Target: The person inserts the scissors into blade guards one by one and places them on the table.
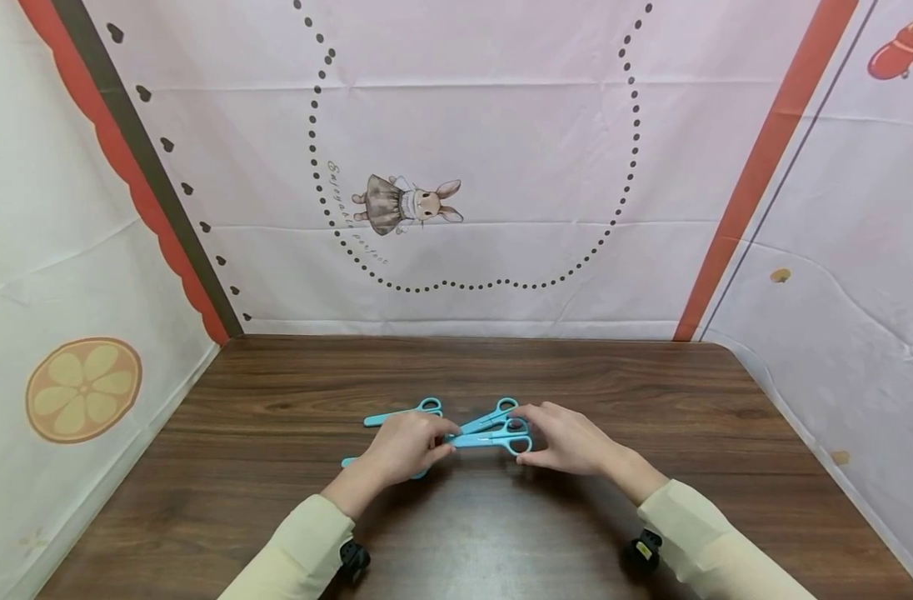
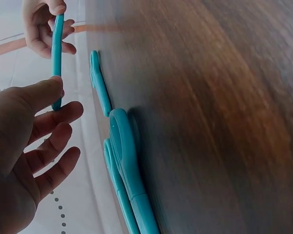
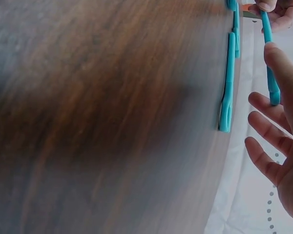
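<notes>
A pair of light blue scissors (image 1: pixel 479 439) is held level just above the table between both hands. My left hand (image 1: pixel 406 450) pinches its blade end between thumb and index finger, the other fingers loosely bent in the left wrist view. At the handle end, my right hand (image 1: pixel 569 437) holds the loops between thumb and index finger. Right behind lies a second pair of scissors (image 1: pixel 488 419) on the table. Another pair (image 1: pixel 391 417) rests beyond the left hand, and one more (image 1: pixel 349 461) is mostly hidden under that hand.
The dark wood table (image 1: pixel 276 408) meets a printed cloth backdrop (image 1: pixel 501 183) at its far edge. Cloth side walls (image 1: pixel 74 275) stand left and right. A small black device (image 1: pixel 354 558) is strapped to the left wrist, and a similar device (image 1: pixel 646 546) to the right.
</notes>
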Available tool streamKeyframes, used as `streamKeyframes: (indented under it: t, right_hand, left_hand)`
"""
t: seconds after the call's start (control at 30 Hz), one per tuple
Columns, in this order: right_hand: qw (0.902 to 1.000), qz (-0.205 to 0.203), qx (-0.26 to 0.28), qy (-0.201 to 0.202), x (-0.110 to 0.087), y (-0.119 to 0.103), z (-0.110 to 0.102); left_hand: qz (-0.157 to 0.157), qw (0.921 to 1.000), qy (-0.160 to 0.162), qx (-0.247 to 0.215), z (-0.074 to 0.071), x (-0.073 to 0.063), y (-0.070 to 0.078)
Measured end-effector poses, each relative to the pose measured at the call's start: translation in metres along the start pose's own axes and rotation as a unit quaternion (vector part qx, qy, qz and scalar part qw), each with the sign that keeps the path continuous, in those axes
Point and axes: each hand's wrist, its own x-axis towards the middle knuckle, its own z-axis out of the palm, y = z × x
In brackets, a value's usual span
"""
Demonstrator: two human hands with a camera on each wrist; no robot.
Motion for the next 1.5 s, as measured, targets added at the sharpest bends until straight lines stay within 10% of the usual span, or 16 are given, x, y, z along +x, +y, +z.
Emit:
streamKeyframes:
  t: [1.03,1.5]
  right_hand:
    - [0.9978,0.045,0.045,-0.018,-0.025,0.02,-0.004]
    - [0.9955,0.054,0.065,-0.043,-0.031,0.028,-0.004]
  left_hand:
    - [-0.055,0.9985,-0.004,0.01,0.026,0.024,0.027]
    - [-0.095,0.9938,-0.057,0.001,0.029,0.032,0.039]
